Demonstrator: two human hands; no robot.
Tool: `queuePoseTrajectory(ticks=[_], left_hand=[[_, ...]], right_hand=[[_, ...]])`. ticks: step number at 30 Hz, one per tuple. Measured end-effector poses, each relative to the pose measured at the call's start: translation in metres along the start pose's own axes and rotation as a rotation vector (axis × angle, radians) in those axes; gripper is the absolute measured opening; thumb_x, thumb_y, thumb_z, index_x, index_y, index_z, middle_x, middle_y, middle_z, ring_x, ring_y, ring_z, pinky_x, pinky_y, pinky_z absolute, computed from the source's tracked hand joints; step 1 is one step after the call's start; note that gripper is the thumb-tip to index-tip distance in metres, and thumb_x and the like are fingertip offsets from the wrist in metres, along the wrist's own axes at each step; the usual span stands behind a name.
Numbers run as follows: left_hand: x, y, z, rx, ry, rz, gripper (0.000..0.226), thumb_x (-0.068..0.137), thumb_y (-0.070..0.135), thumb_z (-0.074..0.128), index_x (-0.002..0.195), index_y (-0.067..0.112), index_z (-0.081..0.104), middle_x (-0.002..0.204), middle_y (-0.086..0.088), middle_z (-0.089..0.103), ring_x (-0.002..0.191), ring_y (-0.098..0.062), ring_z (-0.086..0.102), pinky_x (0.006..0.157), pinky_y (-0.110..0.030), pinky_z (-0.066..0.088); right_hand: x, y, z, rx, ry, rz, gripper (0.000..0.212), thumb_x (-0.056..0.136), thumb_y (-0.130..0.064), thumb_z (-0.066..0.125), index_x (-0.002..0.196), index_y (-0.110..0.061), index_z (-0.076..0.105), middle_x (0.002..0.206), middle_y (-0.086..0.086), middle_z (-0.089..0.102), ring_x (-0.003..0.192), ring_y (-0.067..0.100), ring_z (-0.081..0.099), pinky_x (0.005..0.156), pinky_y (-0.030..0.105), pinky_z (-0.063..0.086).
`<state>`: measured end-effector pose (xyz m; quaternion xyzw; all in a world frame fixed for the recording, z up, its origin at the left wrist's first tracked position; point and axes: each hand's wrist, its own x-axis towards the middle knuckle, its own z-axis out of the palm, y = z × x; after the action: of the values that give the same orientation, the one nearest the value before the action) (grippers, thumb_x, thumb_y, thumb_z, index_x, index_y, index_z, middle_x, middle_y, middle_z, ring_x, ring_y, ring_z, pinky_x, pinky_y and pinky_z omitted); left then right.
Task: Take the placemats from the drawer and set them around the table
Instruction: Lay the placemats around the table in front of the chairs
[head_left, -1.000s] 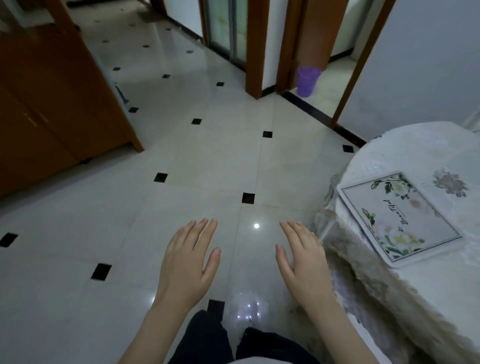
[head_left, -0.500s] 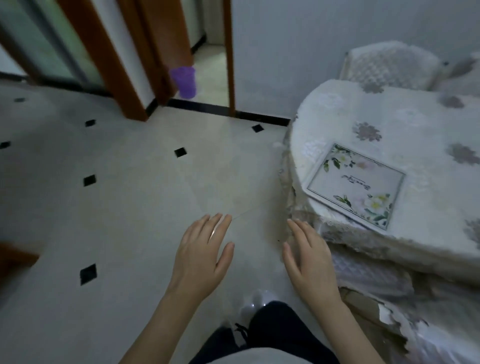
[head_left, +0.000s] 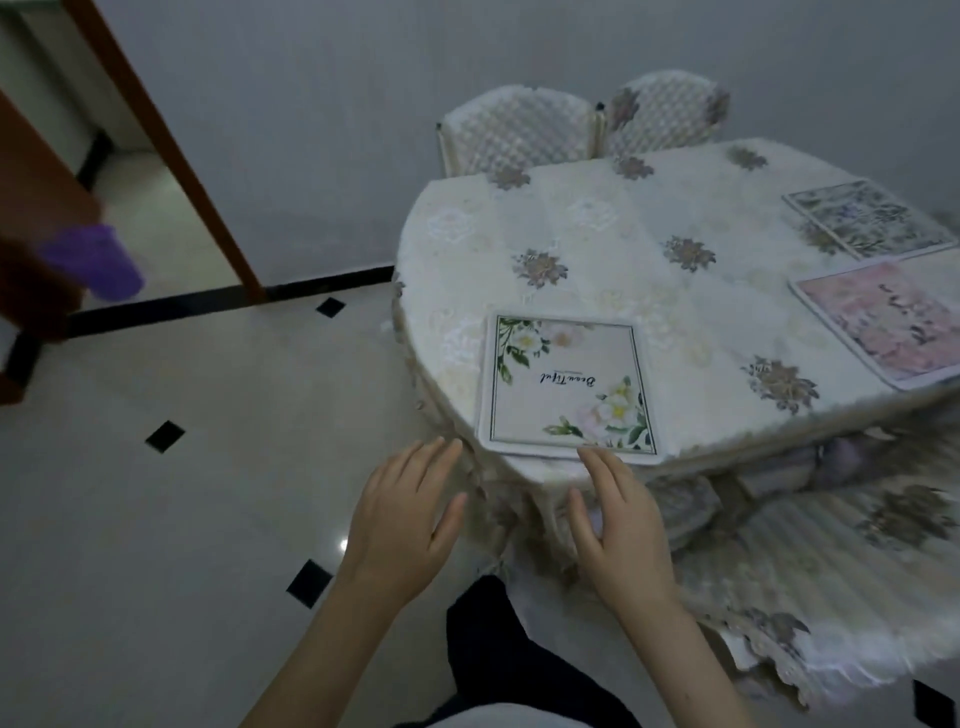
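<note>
Three placemats lay on the round table (head_left: 597, 249). The nearest, a white floral placemat (head_left: 569, 384) with green leaves in two corners and a line of script across its middle, sat flat at the table's near edge. A pink placemat (head_left: 883, 322) lay at the right side, and a grey-green floral placemat (head_left: 865, 218) lay just beyond it, farther away; whether those two touched could not be told. All three were thin rectangles with rounded corners.

Two hands were in view, both bare and holding nothing. The left hand (head_left: 402, 525) hung palm down over the floor, just left of the table's edge, its fingers straight and close together with the thumb apart. The right hand (head_left: 618, 525) was held in front of the draped cloth, fingers straight and together, their tips at the near edge of the white floral placemat; contact could not be told.

A cream tablecloth (head_left: 675, 582) with embroidered brownish flowers covered the table and fell in folds toward the floor. Two chairs (head_left: 519, 135) with quilted, patterned covers stood at the far side against a plain grey wall. The floor (head_left: 156, 519) was glossy pale tile with small black diamond insets. At far left stood a brown wooden door frame (head_left: 171, 150) and a blurred purple bin (head_left: 93, 260).
</note>
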<state>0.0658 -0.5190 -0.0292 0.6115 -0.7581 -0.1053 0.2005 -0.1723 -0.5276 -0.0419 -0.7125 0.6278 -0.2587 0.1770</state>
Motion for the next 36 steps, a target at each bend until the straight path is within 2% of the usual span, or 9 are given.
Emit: queuePoseTrajectory(ticks=[7, 11, 16, 20, 24, 27, 31, 33, 36], left_hand=[[0.118, -0.018, 0.016, -0.048, -0.042, 0.1, 0.048, 0.095, 0.036, 0.039, 0.134, 0.012, 0.052, 0.129, -0.005, 0.059, 0.117, -0.024, 0.055, 0.094, -0.041, 0.048], [0.169, -0.032, 0.038, -0.072, -0.098, 0.11, 0.048, 0.095, 0.035, 0.038, 0.136, 0.014, 0.05, 0.129, -0.002, 0.058, 0.117, -0.02, 0.053, 0.093, -0.037, 0.048], [0.216, -0.052, 0.08, -0.131, -0.216, 0.026, 0.048, 0.093, 0.027, 0.042, 0.14, 0.015, 0.045, 0.13, -0.001, 0.055, 0.116, -0.019, 0.049, 0.094, -0.038, 0.047], [0.243, -0.065, 0.114, -0.272, -0.386, -0.19, 0.055, 0.094, 0.017, 0.052, 0.147, 0.015, 0.034, 0.138, -0.006, 0.045, 0.126, -0.021, 0.039, 0.103, -0.027, 0.031], [0.26, -0.072, 0.139, -0.3, -0.492, -0.406, 0.063, 0.093, 0.019, 0.053, 0.149, 0.015, 0.025, 0.136, -0.015, 0.043, 0.123, -0.03, 0.038, 0.102, -0.034, 0.031], [0.265, -0.07, 0.145, -0.339, -0.477, -0.474, 0.063, 0.092, 0.017, 0.052, 0.15, 0.018, 0.025, 0.134, -0.015, 0.046, 0.121, -0.031, 0.039, 0.101, -0.035, 0.033], [0.264, -0.063, 0.14, -0.484, -0.387, -0.478, 0.063, 0.091, 0.004, 0.049, 0.148, 0.022, 0.032, 0.116, -0.003, 0.059, 0.101, -0.021, 0.057, 0.084, -0.018, 0.041], [0.262, -0.062, 0.143, -0.465, -0.369, -0.465, 0.065, 0.09, 0.006, 0.048, 0.149, 0.027, 0.029, 0.119, -0.006, 0.062, 0.102, -0.026, 0.058, 0.091, -0.03, 0.048], [0.26, -0.064, 0.151, -0.32, -0.413, -0.446, 0.065, 0.092, 0.012, 0.044, 0.151, 0.03, 0.022, 0.146, -0.011, 0.042, 0.133, -0.033, 0.036, 0.109, -0.046, 0.034]], right_hand=[[0.09, 0.018, 0.009, 0.018, 0.037, 0.096, 0.056, 0.096, -0.045, 0.031, 0.143, -0.017, 0.046, 0.145, -0.002, 0.046, 0.135, 0.014, 0.04, 0.111, 0.034, 0.034], [0.131, 0.036, 0.012, 0.031, 0.039, 0.157, 0.054, 0.097, -0.043, 0.033, 0.143, -0.016, 0.045, 0.145, 0.0, 0.046, 0.136, 0.015, 0.039, 0.11, 0.037, 0.036], [0.172, 0.067, 0.024, 0.046, 0.016, 0.261, 0.045, 0.1, -0.026, 0.046, 0.144, -0.015, 0.043, 0.147, 0.003, 0.043, 0.138, 0.018, 0.034, 0.111, 0.04, 0.035], [0.202, 0.106, 0.043, 0.004, -0.071, 0.43, 0.047, 0.097, -0.023, 0.046, 0.144, -0.015, 0.041, 0.148, 0.011, 0.039, 0.136, 0.027, 0.033, 0.109, 0.043, 0.035], [0.223, 0.143, 0.059, -0.119, -0.187, 0.604, 0.053, 0.093, -0.027, 0.046, 0.146, -0.022, 0.036, 0.139, 0.019, 0.04, 0.122, 0.041, 0.038, 0.099, 0.048, 0.04], [0.231, 0.156, 0.062, -0.19, -0.248, 0.661, 0.055, 0.093, -0.032, 0.044, 0.146, -0.027, 0.031, 0.127, 0.019, 0.041, 0.113, 0.04, 0.04, 0.093, 0.048, 0.039], [0.239, 0.164, 0.06, -0.159, -0.255, 0.663, 0.053, 0.094, -0.033, 0.044, 0.145, -0.03, 0.03, 0.116, 0.019, 0.048, 0.104, 0.039, 0.044, 0.089, 0.046, 0.038], [0.239, 0.164, 0.058, -0.156, -0.252, 0.646, 0.054, 0.095, -0.034, 0.044, 0.146, -0.031, 0.029, 0.116, 0.018, 0.049, 0.101, 0.04, 0.046, 0.087, 0.045, 0.038], [0.238, 0.164, 0.052, -0.179, -0.261, 0.619, 0.056, 0.096, -0.036, 0.044, 0.15, -0.032, 0.027, 0.123, 0.016, 0.049, 0.103, 0.042, 0.048, 0.088, 0.045, 0.04]])
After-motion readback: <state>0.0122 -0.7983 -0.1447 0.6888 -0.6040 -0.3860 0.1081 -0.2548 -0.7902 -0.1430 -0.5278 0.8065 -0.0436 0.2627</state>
